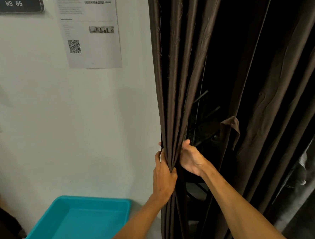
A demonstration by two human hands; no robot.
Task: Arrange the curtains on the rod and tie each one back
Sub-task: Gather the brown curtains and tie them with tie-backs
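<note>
My left hand clamps the gathered dark brown fabric curtain just beside the white wall; my right hand curls around it, to hold the folds bunched for tying.

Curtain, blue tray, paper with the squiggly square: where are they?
curtain (170, 100): head view, on the bunched brown folds beside the wall.
tray (82, 225): head view, on its bare teal floor.
paper (97, 49): head view, on the blank part right of the code.
</note>
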